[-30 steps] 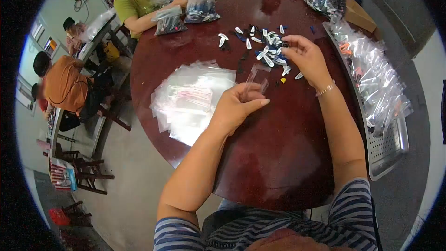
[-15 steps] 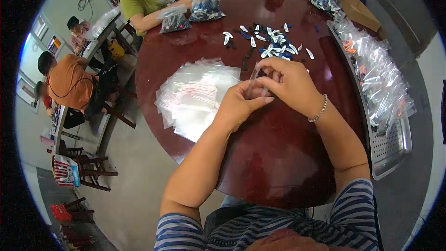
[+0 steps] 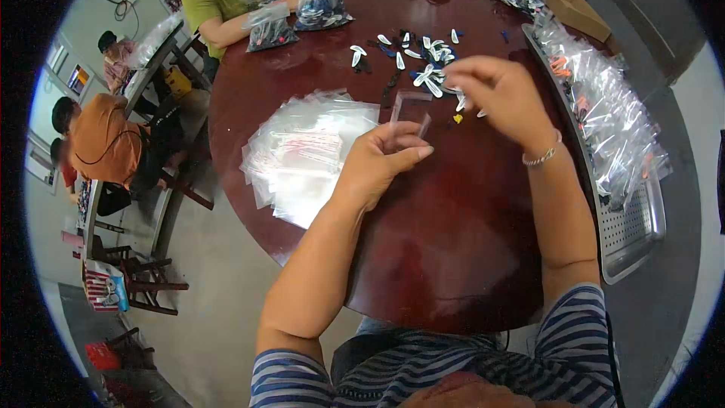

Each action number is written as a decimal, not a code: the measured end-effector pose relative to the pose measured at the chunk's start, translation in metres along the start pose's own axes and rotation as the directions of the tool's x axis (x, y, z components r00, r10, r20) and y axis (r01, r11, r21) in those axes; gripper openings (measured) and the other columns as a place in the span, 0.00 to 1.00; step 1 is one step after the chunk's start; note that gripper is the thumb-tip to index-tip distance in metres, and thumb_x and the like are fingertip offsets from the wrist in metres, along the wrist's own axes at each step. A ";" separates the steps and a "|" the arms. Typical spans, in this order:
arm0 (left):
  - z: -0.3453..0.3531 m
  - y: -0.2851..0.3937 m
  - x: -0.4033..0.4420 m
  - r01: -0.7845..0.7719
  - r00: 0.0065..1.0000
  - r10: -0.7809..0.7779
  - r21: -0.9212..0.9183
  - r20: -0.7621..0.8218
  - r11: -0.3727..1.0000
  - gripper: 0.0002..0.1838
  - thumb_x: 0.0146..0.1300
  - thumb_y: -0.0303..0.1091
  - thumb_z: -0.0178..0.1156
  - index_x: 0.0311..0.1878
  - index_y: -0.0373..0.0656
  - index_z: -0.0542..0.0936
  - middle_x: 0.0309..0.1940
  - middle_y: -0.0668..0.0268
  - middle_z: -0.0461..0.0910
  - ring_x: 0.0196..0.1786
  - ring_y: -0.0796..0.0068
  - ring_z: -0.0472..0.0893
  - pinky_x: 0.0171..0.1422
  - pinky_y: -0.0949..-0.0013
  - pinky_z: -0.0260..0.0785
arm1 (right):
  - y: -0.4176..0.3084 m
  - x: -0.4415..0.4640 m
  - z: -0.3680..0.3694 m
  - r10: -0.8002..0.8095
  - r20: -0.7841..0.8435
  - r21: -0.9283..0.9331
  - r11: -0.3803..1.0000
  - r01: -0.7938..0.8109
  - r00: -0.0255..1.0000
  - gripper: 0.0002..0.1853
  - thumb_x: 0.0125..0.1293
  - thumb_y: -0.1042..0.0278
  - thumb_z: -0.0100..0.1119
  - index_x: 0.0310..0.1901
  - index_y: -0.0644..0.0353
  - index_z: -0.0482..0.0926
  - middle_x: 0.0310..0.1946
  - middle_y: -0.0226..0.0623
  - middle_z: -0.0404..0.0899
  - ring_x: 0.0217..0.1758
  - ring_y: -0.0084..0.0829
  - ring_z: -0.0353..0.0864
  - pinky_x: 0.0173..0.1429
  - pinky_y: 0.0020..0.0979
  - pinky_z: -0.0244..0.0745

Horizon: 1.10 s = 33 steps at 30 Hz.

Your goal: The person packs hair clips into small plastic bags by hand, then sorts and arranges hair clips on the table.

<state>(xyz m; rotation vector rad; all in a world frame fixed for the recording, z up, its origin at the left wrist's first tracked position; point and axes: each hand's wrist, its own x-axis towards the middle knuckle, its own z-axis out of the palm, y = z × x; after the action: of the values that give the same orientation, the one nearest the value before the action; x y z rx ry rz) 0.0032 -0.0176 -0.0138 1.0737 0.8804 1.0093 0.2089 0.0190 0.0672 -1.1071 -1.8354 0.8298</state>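
Here, the left hand (image 3: 380,165) pinches a clear bag (image 3: 411,108), while the right hand (image 3: 507,102), loosely curled, partly hides the clips (image 3: 429,80), its grip impossible to tell.

The one head-worn view looks forward and down from close above the left hand (image 3: 381,160) and right hand (image 3: 512,102).

No readable text, labels, brands, numbers, signs (fine detail too small or blurred)

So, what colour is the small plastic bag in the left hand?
The bag is transparent; head view.
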 end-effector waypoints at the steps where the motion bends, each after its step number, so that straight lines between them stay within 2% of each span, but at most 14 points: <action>1: -0.001 0.000 0.000 0.001 1.000 -0.001 -0.001 -0.005 1.000 0.20 0.57 0.27 0.67 0.54 0.38 0.77 0.42 0.65 0.82 0.44 0.78 0.80 0.46 0.77 0.71 | 0.013 0.006 -0.011 0.077 -0.080 0.019 0.997 -0.076 0.994 0.10 0.64 0.68 0.60 0.43 0.64 0.82 0.30 0.29 0.82 0.27 0.15 0.76 0.32 0.20 0.71; 3: 0.001 0.001 -0.001 0.036 0.999 -0.036 -0.010 -0.031 0.999 0.20 0.58 0.29 0.67 0.54 0.39 0.77 0.42 0.66 0.82 0.44 0.78 0.81 0.45 0.76 0.71 | 0.053 0.014 -0.036 0.154 -0.163 0.044 0.988 -0.149 0.975 0.11 0.63 0.69 0.61 0.44 0.64 0.82 0.31 0.29 0.82 0.28 0.16 0.76 0.33 0.20 0.71; 5: 0.002 0.002 -0.001 0.069 0.996 -0.070 -0.016 -0.059 0.997 0.20 0.58 0.30 0.67 0.54 0.40 0.77 0.42 0.66 0.82 0.44 0.78 0.81 0.45 0.76 0.71 | 0.089 0.016 -0.054 0.120 -0.084 -0.315 0.939 -0.141 0.989 0.13 0.61 0.69 0.62 0.47 0.63 0.81 0.33 0.34 0.83 0.32 0.22 0.79 0.37 0.25 0.74; 6: 0.002 0.001 -0.001 0.074 0.996 -0.074 -0.009 -0.056 0.997 0.20 0.58 0.31 0.67 0.54 0.40 0.77 0.42 0.67 0.82 0.45 0.78 0.81 0.45 0.76 0.71 | 0.098 0.015 -0.050 0.120 -0.087 -0.315 0.938 -0.142 0.989 0.13 0.61 0.69 0.62 0.47 0.63 0.81 0.33 0.34 0.83 0.32 0.22 0.79 0.37 0.25 0.74; 8: 0.002 -0.001 0.000 0.082 0.995 -0.082 0.000 -0.052 0.997 0.20 0.59 0.32 0.67 0.54 0.41 0.77 0.42 0.68 0.83 0.45 0.78 0.81 0.45 0.75 0.72 | 0.120 0.012 -0.041 -0.020 -0.141 -0.608 0.790 -0.070 0.990 0.12 0.59 0.69 0.61 0.44 0.63 0.82 0.40 0.44 0.83 0.41 0.43 0.83 0.48 0.37 0.76; 9: 0.001 -0.002 0.000 0.074 0.996 -0.074 0.007 -0.047 0.997 0.20 0.59 0.33 0.67 0.54 0.41 0.77 0.42 0.68 0.83 0.45 0.78 0.82 0.46 0.75 0.72 | 0.142 0.013 -0.038 -0.057 -0.117 -0.622 0.782 -0.029 0.992 0.12 0.58 0.70 0.60 0.45 0.60 0.82 0.47 0.47 0.80 0.51 0.48 0.78 0.55 0.40 0.73; 10: 0.000 -0.003 0.000 0.067 0.997 -0.066 0.014 -0.042 0.998 0.19 0.59 0.33 0.67 0.54 0.41 0.77 0.42 0.68 0.83 0.45 0.78 0.82 0.46 0.74 0.72 | 0.145 0.011 -0.034 -0.031 -0.058 -0.647 0.762 -0.014 0.998 0.11 0.58 0.70 0.60 0.43 0.60 0.82 0.48 0.46 0.79 0.51 0.45 0.78 0.55 0.41 0.72; 12: 0.001 -0.001 -0.001 0.074 0.996 -0.073 0.018 -0.059 0.997 0.19 0.60 0.33 0.66 0.54 0.41 0.77 0.42 0.67 0.83 0.45 0.78 0.82 0.46 0.74 0.72 | 0.143 0.011 -0.032 -0.121 -0.028 -0.717 0.694 0.064 0.992 0.10 0.58 0.73 0.61 0.42 0.64 0.81 0.36 0.43 0.79 0.40 0.39 0.81 0.46 0.33 0.75; 16: 0.000 0.000 -0.001 0.059 0.996 -0.056 0.036 -0.074 0.998 0.18 0.61 0.34 0.66 0.54 0.41 0.77 0.42 0.66 0.84 0.46 0.77 0.82 0.47 0.73 0.72 | 0.110 0.013 -0.021 -0.054 -0.001 -0.589 0.807 0.044 0.999 0.07 0.58 0.74 0.61 0.38 0.65 0.80 0.34 0.42 0.79 0.37 0.35 0.80 0.43 0.32 0.75; 19: 0.000 0.000 -0.001 0.061 0.994 -0.059 0.024 -0.092 0.998 0.18 0.60 0.34 0.66 0.53 0.41 0.77 0.41 0.66 0.84 0.45 0.77 0.82 0.47 0.73 0.72 | 0.069 0.007 -0.003 -0.114 0.197 -0.364 0.914 0.180 0.974 0.06 0.57 0.75 0.61 0.37 0.64 0.80 0.32 0.41 0.79 0.36 0.36 0.80 0.43 0.33 0.74; 22: -0.001 0.002 -0.001 0.074 0.991 -0.074 -0.005 -0.112 0.997 0.18 0.60 0.34 0.66 0.53 0.41 0.77 0.41 0.66 0.84 0.46 0.76 0.82 0.47 0.73 0.72 | 0.075 0.006 0.011 -0.180 0.339 -0.523 0.779 0.345 0.923 0.06 0.55 0.74 0.62 0.36 0.63 0.80 0.34 0.42 0.79 0.39 0.41 0.79 0.46 0.37 0.74; 26: -0.010 0.002 0.001 0.096 0.990 -0.106 -0.101 -0.098 0.990 0.18 0.63 0.36 0.63 0.55 0.41 0.76 0.43 0.63 0.83 0.47 0.74 0.82 0.46 0.72 0.73 | 0.084 0.001 0.020 -0.077 0.354 -0.610 0.737 0.292 0.932 0.05 0.57 0.72 0.60 0.35 0.60 0.80 0.35 0.44 0.79 0.42 0.46 0.79 0.47 0.43 0.74; 28: -0.016 0.004 0.003 0.113 0.993 -0.116 -0.319 0.010 0.941 0.18 0.66 0.39 0.59 0.54 0.40 0.76 0.44 0.62 0.83 0.46 0.74 0.81 0.47 0.72 0.72 | 0.085 0.002 0.021 -0.075 0.361 -0.603 0.742 0.294 0.930 0.04 0.57 0.72 0.59 0.35 0.60 0.80 0.35 0.44 0.79 0.42 0.46 0.79 0.47 0.43 0.74; 33: -0.024 0.004 0.004 0.146 0.989 -0.139 -0.445 0.048 0.883 0.18 0.67 0.42 0.56 0.55 0.41 0.76 0.46 0.60 0.82 0.48 0.71 0.81 0.49 0.71 0.73 | 0.090 0.002 0.020 -0.100 0.328 -0.619 0.728 0.293 0.939 0.05 0.57 0.71 0.60 0.34 0.60 0.78 0.34 0.43 0.77 0.42 0.46 0.77 0.47 0.41 0.72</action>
<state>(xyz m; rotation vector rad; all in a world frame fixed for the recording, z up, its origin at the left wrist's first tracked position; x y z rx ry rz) -0.0186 -0.0063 -0.0160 0.6133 0.6575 1.0146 0.2244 0.0541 -0.0165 -1.2175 -2.5456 0.1789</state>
